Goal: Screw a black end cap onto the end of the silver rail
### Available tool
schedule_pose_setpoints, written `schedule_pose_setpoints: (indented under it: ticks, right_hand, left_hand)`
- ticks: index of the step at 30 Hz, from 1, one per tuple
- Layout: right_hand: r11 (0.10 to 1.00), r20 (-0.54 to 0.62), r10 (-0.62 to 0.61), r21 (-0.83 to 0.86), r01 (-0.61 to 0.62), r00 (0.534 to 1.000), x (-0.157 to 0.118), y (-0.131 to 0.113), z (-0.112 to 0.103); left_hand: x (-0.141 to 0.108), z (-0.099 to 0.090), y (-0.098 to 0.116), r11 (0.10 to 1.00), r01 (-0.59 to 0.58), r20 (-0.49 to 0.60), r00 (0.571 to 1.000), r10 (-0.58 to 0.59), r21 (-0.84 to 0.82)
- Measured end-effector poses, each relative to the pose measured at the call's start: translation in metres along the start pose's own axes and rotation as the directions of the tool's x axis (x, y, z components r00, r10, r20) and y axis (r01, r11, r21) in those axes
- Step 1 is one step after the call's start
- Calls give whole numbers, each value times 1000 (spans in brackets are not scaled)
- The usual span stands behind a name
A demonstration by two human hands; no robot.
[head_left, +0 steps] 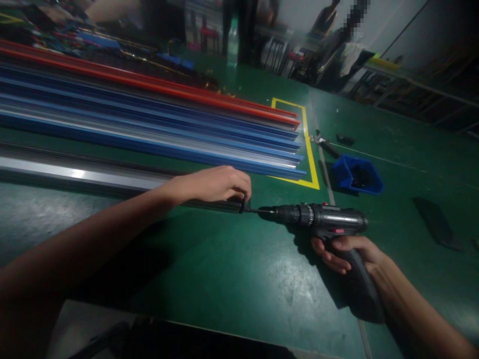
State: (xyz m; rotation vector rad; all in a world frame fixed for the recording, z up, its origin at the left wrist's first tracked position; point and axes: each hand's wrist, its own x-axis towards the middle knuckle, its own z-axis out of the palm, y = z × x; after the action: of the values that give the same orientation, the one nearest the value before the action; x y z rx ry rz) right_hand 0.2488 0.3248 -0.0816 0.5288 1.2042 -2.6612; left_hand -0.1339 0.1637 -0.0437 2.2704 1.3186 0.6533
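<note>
My right hand (352, 254) is wrapped round the grip of a black cordless drill (329, 219). The drill lies level, and its thin bit (262, 211) points left at the end of a long silver-and-black metal profile (86, 174). The bit's tip meets a small black end cap (245, 205) on that profile. My left hand (224, 184) lies over the profile's end, its fingers closed and pinching the end cap. Any screw at the bit's tip is too small to make out.
Behind the profile lie several long blue profiles (209, 144) and red ones (187, 92). Yellow tape (313, 169) marks the green table (239, 279). A blue bin (357, 174) with dark contents stands to the right. Farther back are a bottle (232, 45) and another person's arm (112, 10).
</note>
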Motion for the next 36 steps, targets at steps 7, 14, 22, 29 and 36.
schedule_pose_setpoints:
  ticks: [7,14,22,29,36]
  right_hand:
    - [1000,-24,-8,8,8,1000,0,-1,4]
    - [1000,-16,-13,-4,13,1000,1,-1,5]
    - [1000,13,2,6,-2,1000,1,-1,3]
    - [1000,40,-9,5,9,999,2,-1,3]
    - [1000,66,-21,-20,22,998,4,-1,1]
  left_hand:
    - [1,0,0,1000,-1,-5,1000,1,-16]
    - [0,0,-1,1000,-4,-5,1000,4,-4]
    - [-1,1,-2,1000,0,-5,1000,0,-12]
    - [0,0,0,1000,2,3,1000,-2,4]
    - [1,0,0,1000,5,0,1000,-5,6]
